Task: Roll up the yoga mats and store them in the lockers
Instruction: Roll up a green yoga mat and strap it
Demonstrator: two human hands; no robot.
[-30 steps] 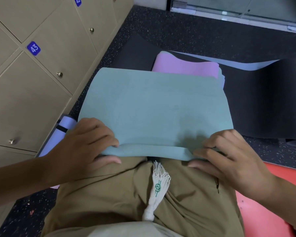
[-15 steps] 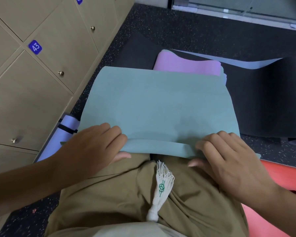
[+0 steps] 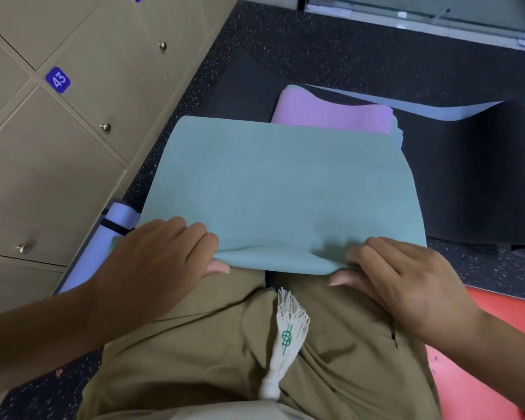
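Observation:
A pale green yoga mat (image 3: 285,189) lies flat on the floor in front of my knees, its near edge folded over into a small roll. My left hand (image 3: 161,253) grips the left end of that roll, fingers on top and thumb underneath. At the right end my right hand (image 3: 394,274) holds it the same way. A pink mat (image 3: 331,113) lies beyond the green one, partly covered by it. A rolled lilac mat (image 3: 115,219) with a black strap lies against the beige lockers (image 3: 58,140) at left.
A black mat (image 3: 467,165) spreads to the right, with a light blue mat (image 3: 437,110) curling behind the pink one. A red mat (image 3: 482,359) is at lower right. Locker door 43 (image 3: 57,79) is closed, as are its neighbours. Speckled dark floor surrounds everything.
Both hands have rolled the green mat's near edge a little forward, away from me, so the fold sits slightly farther up the mat. My left fingers reach further over the roll.

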